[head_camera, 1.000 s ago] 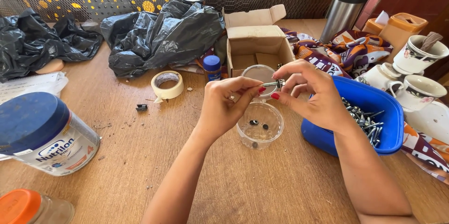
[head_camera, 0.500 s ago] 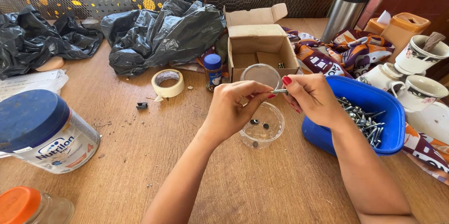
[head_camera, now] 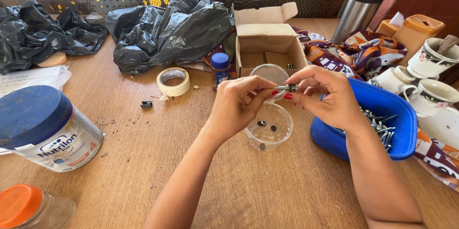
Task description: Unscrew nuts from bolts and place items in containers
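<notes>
Fingers (head_camera: 267, 90) of both hands are pinching a small metal screw (head_camera: 287, 87) end to end, holding it level above the clear plastic cup (head_camera: 269, 128) on the desk (head_camera: 143, 128). Judged light, rigid and smooth; gripping at head and tip is suiting it.
</notes>
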